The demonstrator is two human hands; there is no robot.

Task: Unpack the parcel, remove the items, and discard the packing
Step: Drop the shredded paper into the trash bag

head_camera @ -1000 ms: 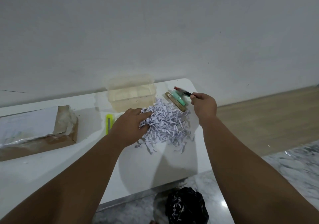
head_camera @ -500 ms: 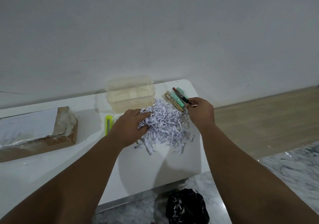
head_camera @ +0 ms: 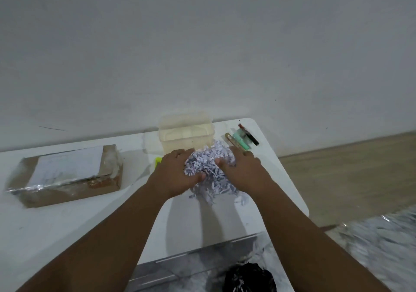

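Both hands are closing around the heap of shredded paper (head_camera: 211, 170) near the far right corner of the table (head_camera: 67, 224). The left hand (head_camera: 177, 174) is cupping the heap's left flank, and the right hand (head_camera: 243, 172) is pressing in from the right — fingers curled into the strips, holding nothing else.

The removed items — a green marker (head_camera: 240, 142), a dark pen (head_camera: 249, 135) and a brown stick (head_camera: 231, 139) — are lying just beyond the heap, close to the far right corner. The clear tub (head_camera: 185, 131) is standing at the far edge, the parcel box (head_camera: 67, 174) toward the left edge, and a black bag (head_camera: 247, 278) is sitting on the floor below the near edge.

Risks:
- Loose strips are trailing beneath the hands; a weak squeeze is likely to be shedding them onto the table or floor.
- The bag mouth is looking narrow — a high release is likely to be scattering paper.
- A sweep of the right hand could be knocking the items off the corner.
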